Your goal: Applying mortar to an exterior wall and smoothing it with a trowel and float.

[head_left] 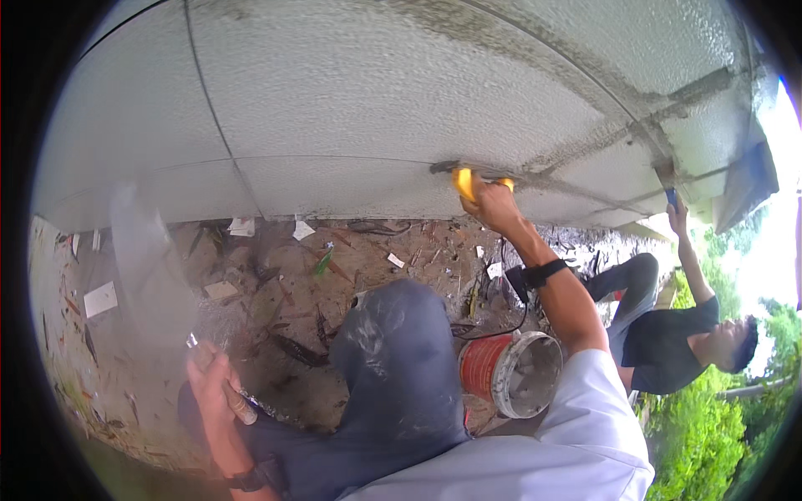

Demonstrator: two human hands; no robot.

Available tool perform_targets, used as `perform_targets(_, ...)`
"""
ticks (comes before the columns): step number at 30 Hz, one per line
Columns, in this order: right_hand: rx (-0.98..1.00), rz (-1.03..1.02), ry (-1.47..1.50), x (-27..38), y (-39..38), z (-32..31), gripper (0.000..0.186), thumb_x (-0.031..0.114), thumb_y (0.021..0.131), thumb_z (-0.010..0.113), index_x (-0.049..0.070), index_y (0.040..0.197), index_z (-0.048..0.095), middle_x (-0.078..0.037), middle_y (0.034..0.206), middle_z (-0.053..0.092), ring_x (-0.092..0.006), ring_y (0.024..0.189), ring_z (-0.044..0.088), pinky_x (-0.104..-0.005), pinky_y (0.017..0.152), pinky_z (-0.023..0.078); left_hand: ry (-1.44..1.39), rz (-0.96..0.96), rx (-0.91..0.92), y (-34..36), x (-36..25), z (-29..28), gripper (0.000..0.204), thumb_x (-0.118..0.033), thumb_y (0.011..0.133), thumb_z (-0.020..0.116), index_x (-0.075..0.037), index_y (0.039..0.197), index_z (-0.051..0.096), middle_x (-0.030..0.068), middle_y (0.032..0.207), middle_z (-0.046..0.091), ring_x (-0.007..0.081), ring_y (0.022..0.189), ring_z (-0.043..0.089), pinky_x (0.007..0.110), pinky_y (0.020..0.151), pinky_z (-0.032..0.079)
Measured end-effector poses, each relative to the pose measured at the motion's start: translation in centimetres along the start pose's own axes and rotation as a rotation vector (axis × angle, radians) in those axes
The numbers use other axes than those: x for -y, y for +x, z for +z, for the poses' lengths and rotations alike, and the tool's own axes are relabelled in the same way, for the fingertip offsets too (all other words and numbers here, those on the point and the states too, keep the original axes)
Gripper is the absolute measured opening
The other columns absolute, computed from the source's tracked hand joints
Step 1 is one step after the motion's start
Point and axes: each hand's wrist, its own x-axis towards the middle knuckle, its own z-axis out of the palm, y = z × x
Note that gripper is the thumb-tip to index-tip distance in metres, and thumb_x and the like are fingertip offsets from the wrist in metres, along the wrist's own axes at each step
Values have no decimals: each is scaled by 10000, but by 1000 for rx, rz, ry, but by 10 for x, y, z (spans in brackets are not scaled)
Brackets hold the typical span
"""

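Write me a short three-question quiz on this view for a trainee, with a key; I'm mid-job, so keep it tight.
1. Multiple choice: what does the person's right hand hold against the wall?
A) a red brush
B) a yellow-handled tool
C) a bucket lid

2. True or false: in this view, the red and white bucket is to the left of the person's bent knee.

3. Fill in: the co-worker holds a tool with a ____ handle up to the wall.

Key: 1. B. 2. False; it is to the right of the knee. 3. Blue.
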Motion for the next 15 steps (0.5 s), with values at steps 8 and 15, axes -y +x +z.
perform_targets(8, 28, -66, -77, 54, 25, -9, 498, 297, 818, 622, -59, 1129, 465, -236, 716, 646, -400, 655, 643, -489, 603, 499, -7, -35, -14, -11, -4, -5, 365, -119, 795, 628, -34, 1105, 454, 50, 760, 515, 131, 508, 480, 257, 436, 400)
perform_targets(15, -128, 2, -33, 90, 30, -17, 405, 277, 810, 630, -36, 1024, 487, -214, 657, 637, -379, 625, 648, -471, 604, 506, -31, 8, 40, -21, -17, -4, 310, -117, 791, 664, -45, 999, 446, 49, 702, 493, 137, 492, 490, 264, 439, 412)
